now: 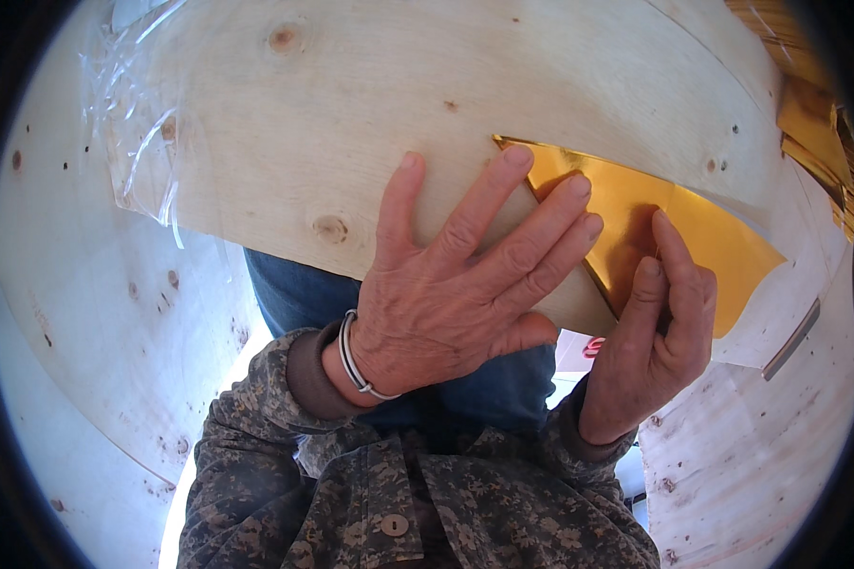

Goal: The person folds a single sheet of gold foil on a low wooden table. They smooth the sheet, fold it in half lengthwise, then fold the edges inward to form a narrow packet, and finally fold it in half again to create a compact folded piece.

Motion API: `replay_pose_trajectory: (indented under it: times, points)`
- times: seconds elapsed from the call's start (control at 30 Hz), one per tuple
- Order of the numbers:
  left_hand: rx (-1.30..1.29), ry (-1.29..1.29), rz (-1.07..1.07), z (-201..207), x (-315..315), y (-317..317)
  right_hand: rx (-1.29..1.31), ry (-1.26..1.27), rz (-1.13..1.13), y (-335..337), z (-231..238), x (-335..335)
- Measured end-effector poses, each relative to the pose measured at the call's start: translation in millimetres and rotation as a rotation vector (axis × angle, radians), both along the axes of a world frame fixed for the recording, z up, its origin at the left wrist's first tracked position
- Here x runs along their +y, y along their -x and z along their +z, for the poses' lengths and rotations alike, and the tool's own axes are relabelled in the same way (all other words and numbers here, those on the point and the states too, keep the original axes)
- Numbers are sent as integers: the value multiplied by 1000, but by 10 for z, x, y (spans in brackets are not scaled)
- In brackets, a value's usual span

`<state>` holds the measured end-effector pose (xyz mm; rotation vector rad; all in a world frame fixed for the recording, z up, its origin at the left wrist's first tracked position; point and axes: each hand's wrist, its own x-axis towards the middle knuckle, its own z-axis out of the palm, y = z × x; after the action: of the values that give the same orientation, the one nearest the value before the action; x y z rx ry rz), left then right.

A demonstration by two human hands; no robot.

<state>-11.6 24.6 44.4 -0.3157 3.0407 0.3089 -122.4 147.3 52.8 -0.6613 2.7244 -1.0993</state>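
Note:
A shiny gold foil sheet (pixel 721 256) lies on a pale wooden board (pixel 285 133), right of the middle. My left hand (pixel 465 256) is spread flat, palm down, its fingertips resting on the sheet's left part and its little finger over bare wood. A bracelet circles that wrist. At the sheet's near edge is my right hand (pixel 659 332), with thumb and forefinger drawn close in a pinch and the other fingers curled. Whatever it pinches, if anything, is too fine to make out.
Thin clear plastic strips (pixel 147 142) hang over the board's left end. Gold foil pieces (pixel 811 133) are heaped at the far right. A narrow grey strip (pixel 791 339) lies near the right side. More wooden panels (pixel 85 313) curve round both sides.

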Motion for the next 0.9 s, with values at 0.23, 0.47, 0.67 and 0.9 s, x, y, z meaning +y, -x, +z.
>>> replay_pose_trajectory:
  times: [0.23,0.47,0.67,0.9]
  points:
    - [-30,16,-14,40,-9,23,17,-8,30,29,6,9]
    - [-7,-2,-8,25,-14,17,18,-3,32,29,3,11]
    - [-13,-1,-11,30,-18,20,42,16,36,37,-25,-1]
    - [-13,9,-7,13,-17,15,2,-14,-3,15,3,-2]
